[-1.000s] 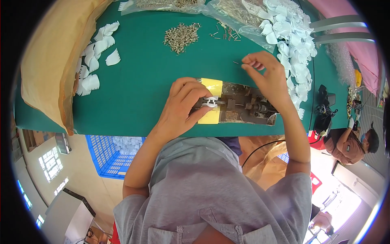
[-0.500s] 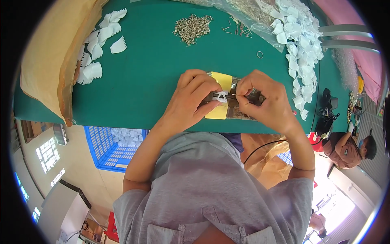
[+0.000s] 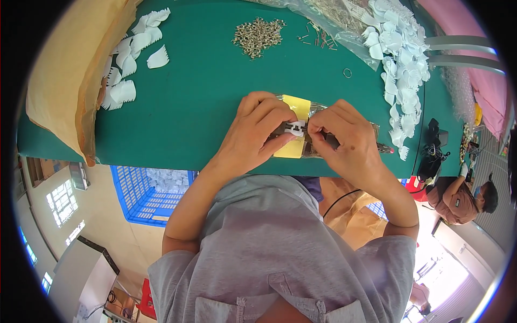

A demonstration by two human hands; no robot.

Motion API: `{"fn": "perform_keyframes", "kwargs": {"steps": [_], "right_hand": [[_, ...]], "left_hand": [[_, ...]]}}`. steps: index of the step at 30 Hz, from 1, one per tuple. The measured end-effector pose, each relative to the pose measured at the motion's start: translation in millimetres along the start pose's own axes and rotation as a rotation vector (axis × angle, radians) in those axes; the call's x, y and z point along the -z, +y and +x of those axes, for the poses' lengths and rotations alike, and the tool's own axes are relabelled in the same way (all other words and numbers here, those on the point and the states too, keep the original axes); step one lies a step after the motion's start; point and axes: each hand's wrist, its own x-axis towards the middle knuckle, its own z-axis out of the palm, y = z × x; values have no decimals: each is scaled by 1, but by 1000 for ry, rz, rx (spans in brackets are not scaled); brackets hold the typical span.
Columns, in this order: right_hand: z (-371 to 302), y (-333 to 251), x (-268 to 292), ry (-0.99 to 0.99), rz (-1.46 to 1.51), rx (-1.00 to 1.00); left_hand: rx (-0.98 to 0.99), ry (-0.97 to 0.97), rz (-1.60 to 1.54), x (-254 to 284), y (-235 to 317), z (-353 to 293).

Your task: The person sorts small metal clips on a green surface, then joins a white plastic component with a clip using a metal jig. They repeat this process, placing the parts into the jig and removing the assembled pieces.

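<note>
Between thumb and fingers, my left hand (image 3: pixel 257 130) grips a small white plastic piece (image 3: pixel 295 128) with a notched dark gap in its middle. Just to its right, my right hand (image 3: pixel 349 135) is closed in a pinch, its fingertips almost against the piece. Whatever the right fingertips hold is hidden or too small to name. Both hands rest over a dark block wrapped with a yellow strip (image 3: pixel 297 105) and clear film, near the front edge of the green table (image 3: pixel 188 107).
Small metal parts lie in a heap (image 3: pixel 257 37), with loose pins (image 3: pixel 323 39) and a ring (image 3: pixel 347 72) to their right. White toothed pieces pile up at right (image 3: pixel 398 81) and scatter at left (image 3: pixel 123 92) by a brown paper bag (image 3: pixel 70 70). A blue crate (image 3: pixel 134 199) stands below.
My right hand has shifted slightly left, its fingertips closer to the white plastic piece; the thin pin seen there before is covered now. My left hand keeps its grip.
</note>
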Motion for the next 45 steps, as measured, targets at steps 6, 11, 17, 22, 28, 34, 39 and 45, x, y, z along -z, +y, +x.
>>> {"fn": "perform_keyframes", "kwargs": {"steps": [6, 11, 17, 22, 28, 34, 39, 45], "right_hand": [[16, 4, 23, -20, 136, -231], [69, 80, 16, 83, -28, -236], [110, 114, -14, 122, -154, -91], [118, 122, -17, 115, -251, 51], [119, 116, 0, -2, -252, 41], [50, 25, 17, -153, 241, -185], [23, 8, 8, -178, 208, -134], [17, 4, 3, -208, 100, -86]], "left_hand": [[-39, 14, 40, 5, 2, 3], [-39, -9, 16, 4, 1, 4], [-26, -22, 3, 4, 2, 2], [-22, -31, -11, 4, 2, 0], [-53, -23, 9, 4, 1, 6], [-49, 5, 9, 4, 1, 4], [-1, 12, -8, 1, 0, 2], [-6, 15, 3, -1, -1, 2]]}}
